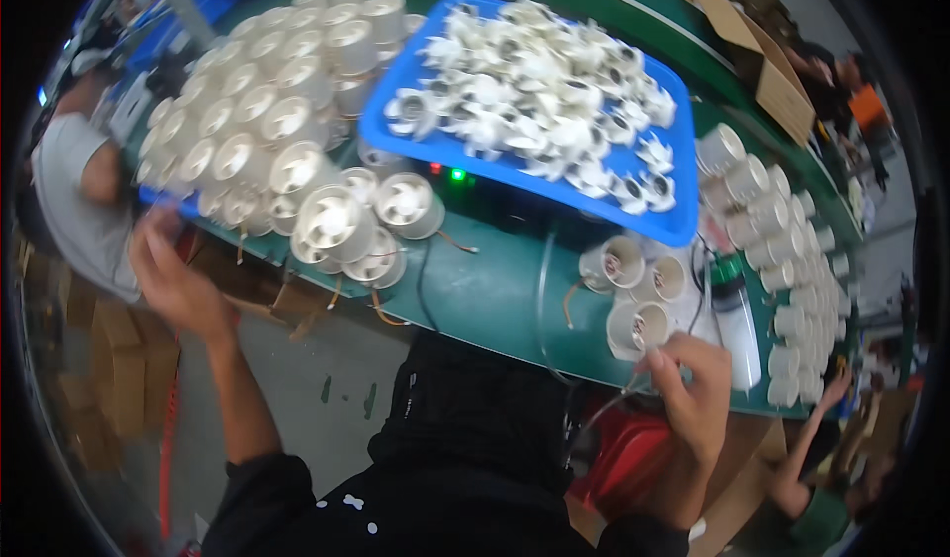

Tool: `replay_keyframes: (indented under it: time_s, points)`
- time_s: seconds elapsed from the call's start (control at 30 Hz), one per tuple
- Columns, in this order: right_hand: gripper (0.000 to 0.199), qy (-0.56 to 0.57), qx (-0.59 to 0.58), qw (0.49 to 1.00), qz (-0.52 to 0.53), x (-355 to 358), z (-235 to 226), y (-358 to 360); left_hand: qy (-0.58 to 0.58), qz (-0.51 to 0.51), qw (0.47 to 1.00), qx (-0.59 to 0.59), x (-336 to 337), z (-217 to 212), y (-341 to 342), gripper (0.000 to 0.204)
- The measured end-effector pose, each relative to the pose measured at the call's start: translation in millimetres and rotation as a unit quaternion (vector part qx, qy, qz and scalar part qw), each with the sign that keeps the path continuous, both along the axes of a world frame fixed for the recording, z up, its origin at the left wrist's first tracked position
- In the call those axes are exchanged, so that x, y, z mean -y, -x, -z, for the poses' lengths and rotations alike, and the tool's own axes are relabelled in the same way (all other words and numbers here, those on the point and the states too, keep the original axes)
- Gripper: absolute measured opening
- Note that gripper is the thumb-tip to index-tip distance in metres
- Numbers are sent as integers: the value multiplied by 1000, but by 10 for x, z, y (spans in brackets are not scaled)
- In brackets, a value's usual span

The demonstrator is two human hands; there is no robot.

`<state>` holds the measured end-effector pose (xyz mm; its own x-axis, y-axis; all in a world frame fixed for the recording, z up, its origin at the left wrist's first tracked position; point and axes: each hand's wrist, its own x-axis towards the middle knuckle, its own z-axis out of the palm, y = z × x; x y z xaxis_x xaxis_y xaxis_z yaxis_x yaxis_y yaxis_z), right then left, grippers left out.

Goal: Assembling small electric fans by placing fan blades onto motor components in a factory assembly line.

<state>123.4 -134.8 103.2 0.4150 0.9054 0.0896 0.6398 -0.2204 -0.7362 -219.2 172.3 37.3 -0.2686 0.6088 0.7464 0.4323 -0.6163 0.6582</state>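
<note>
My right hand [696, 384] is closed in a pinch on a thin tube [618, 399], just below a white cup [641, 325]. Two more white cups, one of them [614, 263], stand close by; dark reddish marks show inside. My left hand [176, 275] is raised past the bench's left edge, its fingers blurred but stretched out, with nothing visible in them. Beside it, many white cups [334, 223] with pale inserts stand in stacks, and short wires [391, 315] hang from some.
A blue tray [683, 216] heaped with small white finned parts [544, 92] sits across the green bench [485, 290]. More white cups [767, 221] are stacked at the right, near a green-and-black cylinder [727, 280]. A person [84, 181] is at the left; cardboard boxes [119, 359] stand below.
</note>
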Motion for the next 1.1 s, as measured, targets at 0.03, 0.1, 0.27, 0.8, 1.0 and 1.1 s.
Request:
replay_keyframes:
  time_s: [0.03,0.1,0.27,0.8,1.0,1.1]
  points:
    - [13,3,8,1000,4,-11,-21,-26,-27,145,988,43,323,126,-220,32]
    - [14,-20,18,999,26,-9,-72,-82,-29,288,957,0,941,131,-817,34]
    - [20,-39,101,989,96,5,-76,-195,46,497,840,-212,1405,84,-1877,44]
    - [15,-43,87,993,62,-40,-63,-178,146,472,855,-160,1566,355,-2264,68]
    - [10,-64,97,993,24,-557,-314,-230,180,494,849,-42,1665,386,-2135,71]
    - [8,-90,161,982,-32,-944,-371,-358,249,508,824,-37,1632,396,-2076,66]
